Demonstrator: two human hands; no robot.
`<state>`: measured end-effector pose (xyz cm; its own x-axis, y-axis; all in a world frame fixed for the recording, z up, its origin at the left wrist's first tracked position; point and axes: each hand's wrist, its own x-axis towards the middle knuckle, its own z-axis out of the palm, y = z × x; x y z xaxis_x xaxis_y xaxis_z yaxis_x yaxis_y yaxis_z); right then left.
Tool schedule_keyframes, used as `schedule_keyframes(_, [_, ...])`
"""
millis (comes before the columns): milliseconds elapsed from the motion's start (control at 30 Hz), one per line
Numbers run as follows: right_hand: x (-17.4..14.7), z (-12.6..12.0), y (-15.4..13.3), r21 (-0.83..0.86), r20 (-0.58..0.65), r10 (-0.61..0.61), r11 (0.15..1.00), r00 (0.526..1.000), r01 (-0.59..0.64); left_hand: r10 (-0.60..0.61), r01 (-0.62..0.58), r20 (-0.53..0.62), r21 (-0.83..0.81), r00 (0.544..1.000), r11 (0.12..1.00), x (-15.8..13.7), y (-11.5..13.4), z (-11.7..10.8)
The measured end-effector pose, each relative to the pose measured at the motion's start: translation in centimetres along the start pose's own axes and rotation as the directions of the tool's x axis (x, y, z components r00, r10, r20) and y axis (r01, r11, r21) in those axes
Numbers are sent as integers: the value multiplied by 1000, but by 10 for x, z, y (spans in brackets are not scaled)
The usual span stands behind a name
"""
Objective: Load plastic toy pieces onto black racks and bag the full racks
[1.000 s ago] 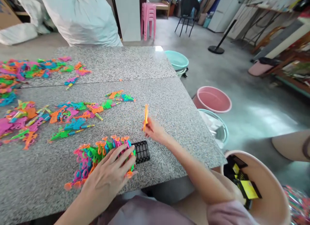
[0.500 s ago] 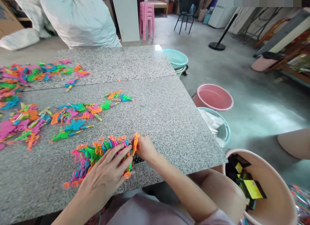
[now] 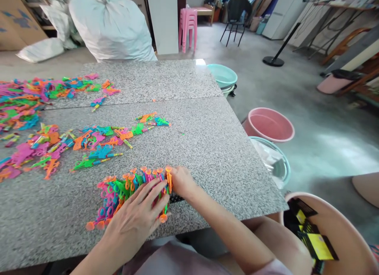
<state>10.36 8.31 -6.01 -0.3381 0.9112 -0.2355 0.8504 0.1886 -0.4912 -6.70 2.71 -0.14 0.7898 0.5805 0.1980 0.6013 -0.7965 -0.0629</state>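
Note:
A tightly packed row of colourful plastic toy dart guns [image 3: 120,188] with orange suction-cup tips lies near the table's front edge. Over its right part my left hand [image 3: 136,211] lies with fingers stretched out and slightly apart, touching the toys. At the row's right end, my right hand [image 3: 183,182] is closed on an orange toy gun [image 3: 169,180], held upright against the others; its fingertips are partly hidden. Something black and perforated [image 3: 176,198] shows below the right hand, mostly covered.
Loose toy guns [image 3: 100,150] lie scattered on the granite table [image 3: 207,148], with a bigger pile [image 3: 26,97] at the back left. Past the right edge stand a pink tub [image 3: 271,125], teal basins [image 3: 222,74] and a peach tub [image 3: 340,227] holding black-and-yellow cards. A white sack [image 3: 115,26] stands behind.
The whole view has shifted slightly, so things appear further right. The orange toy gun in my right hand now sits closer against the row's end. My left hand stays on the row.

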Motion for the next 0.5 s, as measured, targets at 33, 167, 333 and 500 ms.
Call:
schedule_keyframes(33, [1, 2, -2, -2, 9, 14, 1000, 1000, -14, -12, 12, -3, -4, 1000, 1000, 0, 1, 1])
schedule_keyframes(167, [1, 9, 4, 95, 1, -67, 993, 998, 66, -48, 47, -48, -36, 998, 998, 0, 2, 10])
schedule_keyframes(333, [41, -23, 36, 44, 12, -341, 939, 940, 340, -38, 41, -76, 33, 996, 999, -2, 0, 18])
schedule_keyframes(500, [145, -64, 30, -337, -258, -121, 941, 959, 28, -28, 29, -19, 62, 999, 998, -6, -5, 18])
